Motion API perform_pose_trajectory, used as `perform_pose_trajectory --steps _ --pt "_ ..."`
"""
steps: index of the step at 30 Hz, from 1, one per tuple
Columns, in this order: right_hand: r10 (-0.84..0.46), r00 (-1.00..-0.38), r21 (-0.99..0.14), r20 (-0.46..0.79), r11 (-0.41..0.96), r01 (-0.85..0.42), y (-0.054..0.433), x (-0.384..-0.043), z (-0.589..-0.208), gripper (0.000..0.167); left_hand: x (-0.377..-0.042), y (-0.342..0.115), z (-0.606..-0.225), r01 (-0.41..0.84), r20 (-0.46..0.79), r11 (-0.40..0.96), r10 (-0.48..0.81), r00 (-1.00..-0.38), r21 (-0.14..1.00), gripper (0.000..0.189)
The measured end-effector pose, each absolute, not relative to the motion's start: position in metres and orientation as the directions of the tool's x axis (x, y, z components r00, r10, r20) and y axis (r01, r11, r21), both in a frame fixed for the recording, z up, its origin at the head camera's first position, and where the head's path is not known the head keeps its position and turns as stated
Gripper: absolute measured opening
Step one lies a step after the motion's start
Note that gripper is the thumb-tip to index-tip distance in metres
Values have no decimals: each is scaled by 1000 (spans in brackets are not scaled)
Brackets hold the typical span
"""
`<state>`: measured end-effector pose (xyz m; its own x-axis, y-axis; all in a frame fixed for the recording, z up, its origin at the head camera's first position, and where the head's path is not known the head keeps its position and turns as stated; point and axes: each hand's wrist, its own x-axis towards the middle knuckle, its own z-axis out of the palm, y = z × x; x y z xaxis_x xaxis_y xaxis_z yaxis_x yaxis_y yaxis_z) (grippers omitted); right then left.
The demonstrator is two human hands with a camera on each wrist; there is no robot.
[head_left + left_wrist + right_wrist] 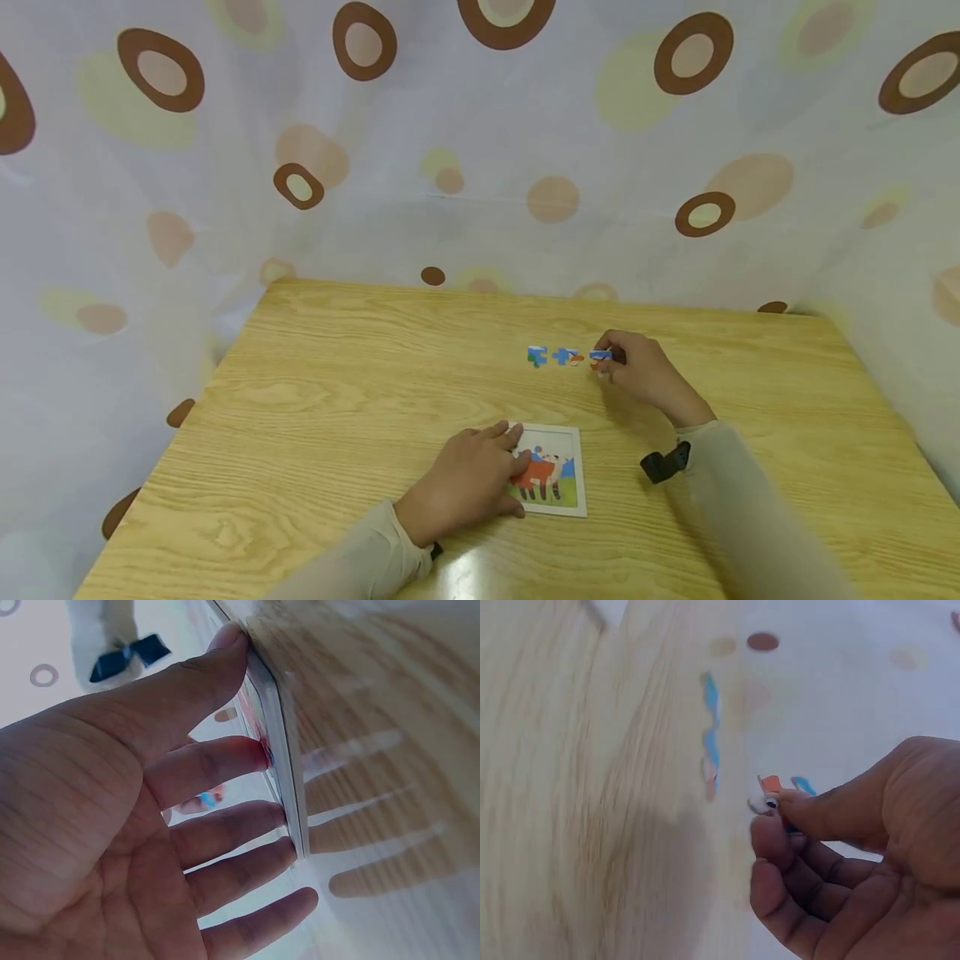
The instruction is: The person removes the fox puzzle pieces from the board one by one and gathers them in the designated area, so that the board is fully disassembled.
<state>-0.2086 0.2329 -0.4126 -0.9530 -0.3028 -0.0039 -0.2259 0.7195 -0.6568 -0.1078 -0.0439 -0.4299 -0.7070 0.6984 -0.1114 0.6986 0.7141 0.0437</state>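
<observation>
My right hand [643,368] pinches a jigsaw piece [600,355] between thumb and fingers toward the back of the table. In the right wrist view the piece [769,784] shows orange, white and blue, partly covered by the fingertips. Just left of it lie two loose jigsaw pieces, a blue-and-green piece [537,354] and a blue-and-orange piece [564,356]. Nearer to me, my left hand [474,477] rests on the left side of a white-framed jigsaw board [582,475] with a red animal picture. Its fingers look fairly straight, thumb and fingertips touching the board's edge [294,776].
A wooden table [360,358] lies under everything. Behind it and at its sides hangs a white curtain [480,150] with brown, yellow and peach spots. A dark wrist device [666,463] sits on the right sleeve.
</observation>
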Motion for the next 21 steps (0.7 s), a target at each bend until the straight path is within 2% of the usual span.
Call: perform_pose_trajectory --steps 5,21 --pt "-225 -972 -648 -71 751 -126 243 -229 -423 14 -109 -45 -433 703 -103 709 704 -703 51 68" --pt "-163 -979 -640 -125 767 -46 252 -244 -439 15 -109 -46 -431 703 -101 709 705 -702 60 68"
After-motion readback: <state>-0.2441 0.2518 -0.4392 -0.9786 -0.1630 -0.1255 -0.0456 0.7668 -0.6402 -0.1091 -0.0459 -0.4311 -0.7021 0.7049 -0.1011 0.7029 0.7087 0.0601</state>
